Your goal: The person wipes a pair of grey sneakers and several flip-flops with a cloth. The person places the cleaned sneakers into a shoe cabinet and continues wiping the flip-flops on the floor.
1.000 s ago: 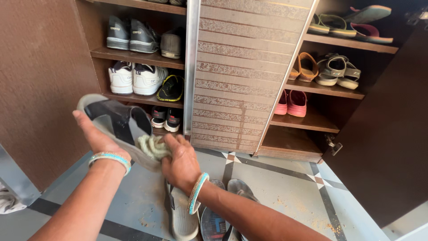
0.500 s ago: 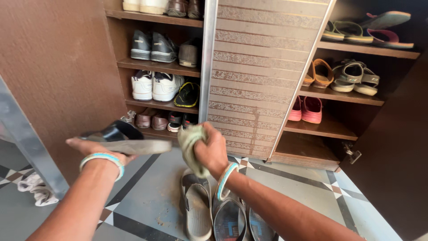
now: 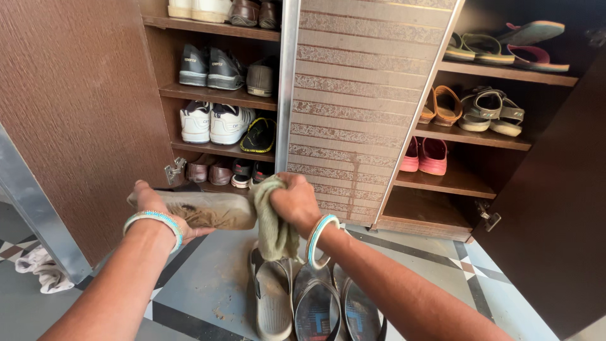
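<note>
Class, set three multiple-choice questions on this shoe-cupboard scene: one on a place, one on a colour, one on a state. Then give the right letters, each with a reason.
1. Where is the pink pair of shoes?
A. on the floor
B. on a right-hand cupboard shelf
C. in the left hand

2. What colour is the cloth?
A. pale green
B. red
C. black

3. How is the sandal in the left hand turned?
A. strap side up
C. lying on the floor
B. dirty sole up

Answers:
1 B, the pink pair sits on a shelf right of the patterned door.
2 A, the cloth gripped by the right hand is pale green.
3 B, the soiled sole faces the camera, with the cloth at its end.
</note>
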